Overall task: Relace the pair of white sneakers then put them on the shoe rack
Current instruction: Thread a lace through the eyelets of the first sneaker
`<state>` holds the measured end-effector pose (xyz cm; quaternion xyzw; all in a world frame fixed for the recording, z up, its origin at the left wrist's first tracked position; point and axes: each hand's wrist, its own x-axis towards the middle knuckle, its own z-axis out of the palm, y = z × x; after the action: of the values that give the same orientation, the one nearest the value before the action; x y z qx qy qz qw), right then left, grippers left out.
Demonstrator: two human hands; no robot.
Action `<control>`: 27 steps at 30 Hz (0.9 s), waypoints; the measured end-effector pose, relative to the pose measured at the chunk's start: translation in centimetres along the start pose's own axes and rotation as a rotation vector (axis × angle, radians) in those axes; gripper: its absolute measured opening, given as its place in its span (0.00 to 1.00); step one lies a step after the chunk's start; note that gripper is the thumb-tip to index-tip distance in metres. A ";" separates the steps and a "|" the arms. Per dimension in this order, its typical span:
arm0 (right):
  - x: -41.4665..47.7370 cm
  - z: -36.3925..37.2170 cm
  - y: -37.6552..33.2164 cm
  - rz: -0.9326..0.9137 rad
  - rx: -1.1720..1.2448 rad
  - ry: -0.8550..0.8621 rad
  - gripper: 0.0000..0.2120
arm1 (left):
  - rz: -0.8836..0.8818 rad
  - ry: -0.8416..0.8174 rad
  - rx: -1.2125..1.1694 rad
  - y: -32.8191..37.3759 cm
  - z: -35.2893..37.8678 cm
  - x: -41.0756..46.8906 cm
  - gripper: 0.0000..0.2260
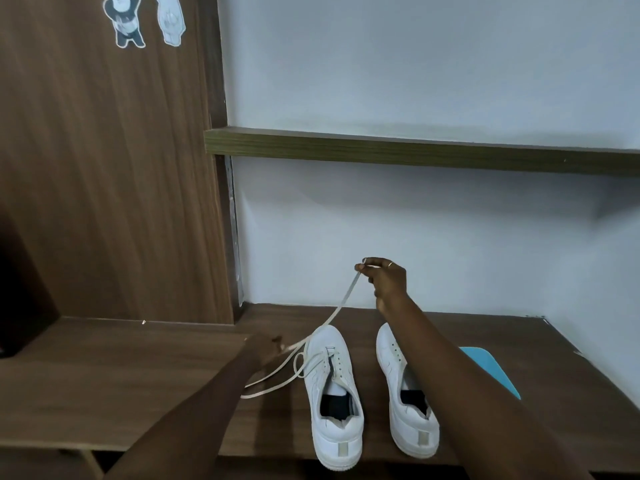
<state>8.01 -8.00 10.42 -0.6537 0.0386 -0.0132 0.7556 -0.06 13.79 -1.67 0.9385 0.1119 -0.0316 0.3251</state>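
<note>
Head view, lower centre: half-laced sneaker and unlaced mate stand side by side on the wooden shelf. Left hand seems to pinch the lace beside the toe; beyond, right hand pinches its raised end. First shoe's relacing looks underway; next likely needs threading an open eyelet.

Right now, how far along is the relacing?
Done: lace crosses only the front eyelets of the left sneaker. In hand: right hand pinches one end up, left hand holds the other. Left: its upper eyelets, the right sneaker, whose eyelets show bare, then racking both.
</note>
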 end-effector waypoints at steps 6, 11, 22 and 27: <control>-2.4 1.3 3.0 -0.007 -0.119 -0.230 0.08 | 0.209 0.090 -0.611 8.0 -0.2 -0.4 0.12; -3.2 0.9 4.1 0.139 0.128 -0.290 0.05 | 0.209 0.097 -0.794 9.6 0.6 0.1 0.07; -4.3 -1.0 13.8 0.105 -0.801 -0.254 0.13 | 0.117 0.006 -0.216 5.4 6.7 0.4 0.11; -4.5 -0.4 14.4 0.099 -0.888 -0.291 0.12 | 0.184 0.023 -0.047 4.4 8.5 0.0 0.10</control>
<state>3.04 -6.00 -3.73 -0.9061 -0.0348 0.1326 0.4003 1.09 5.16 -5.72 0.9372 0.0296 0.0119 0.3473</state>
